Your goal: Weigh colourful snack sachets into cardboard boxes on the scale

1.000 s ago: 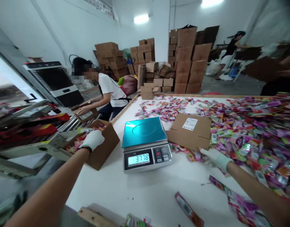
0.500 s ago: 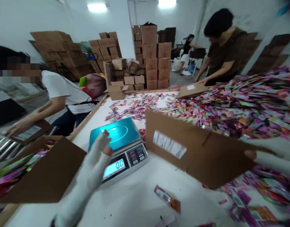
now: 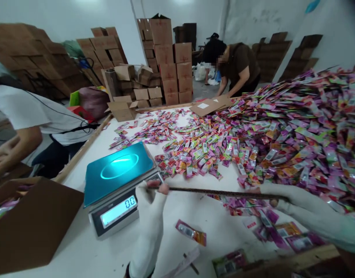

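Note:
A flat piece of brown cardboard (image 3: 206, 190), which looks like a folded carton, is seen almost edge-on over the white table. My left hand (image 3: 152, 204), in a white fingerless covering, pinches its left end. At its right end, my right hand (image 3: 277, 195), covered likewise, grips the board between thumb and fingers. Just left of my left hand stands a digital scale (image 3: 122, 172) with a shiny blue pan; its display reads 0.0. Below the board lies one loose purple and orange packet (image 3: 191, 232).
A large heap of small colourful packets (image 3: 287, 131) covers the table's right side. An open carton (image 3: 35, 227) with packets stands at the lower left. One person (image 3: 241, 69) bends over flat cardboard across the table; another (image 3: 23, 108) is at left. Stacked cartons (image 3: 162, 58) stand behind.
My left hand has moved right from beside the scale and taken the cardboard's left end. The board has turned from its labelled face to edge-on. The view has shifted right.

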The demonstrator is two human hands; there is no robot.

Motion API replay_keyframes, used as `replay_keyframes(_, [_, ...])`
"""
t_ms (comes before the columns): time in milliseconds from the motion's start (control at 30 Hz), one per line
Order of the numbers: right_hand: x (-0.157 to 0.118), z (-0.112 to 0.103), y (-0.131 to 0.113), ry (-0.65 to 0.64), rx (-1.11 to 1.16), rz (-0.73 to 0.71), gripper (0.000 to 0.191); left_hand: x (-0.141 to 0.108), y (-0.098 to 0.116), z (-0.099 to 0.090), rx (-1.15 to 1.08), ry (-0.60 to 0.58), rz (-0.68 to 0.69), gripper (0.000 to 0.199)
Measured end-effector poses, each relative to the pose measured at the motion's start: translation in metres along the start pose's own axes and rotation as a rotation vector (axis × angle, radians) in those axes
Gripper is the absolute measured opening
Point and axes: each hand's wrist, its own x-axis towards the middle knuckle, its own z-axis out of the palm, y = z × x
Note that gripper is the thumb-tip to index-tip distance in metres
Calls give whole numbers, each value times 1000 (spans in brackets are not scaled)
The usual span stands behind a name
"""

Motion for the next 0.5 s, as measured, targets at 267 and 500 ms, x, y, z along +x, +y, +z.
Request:
replay_keyframes(267, [16, 28, -25, 118, 594, 316, 47, -40, 0, 10, 41, 65, 66, 69])
replay_keyframes(500, [39, 31, -43, 74, 432, 265, 54, -52, 33, -11, 240, 35, 176, 73])
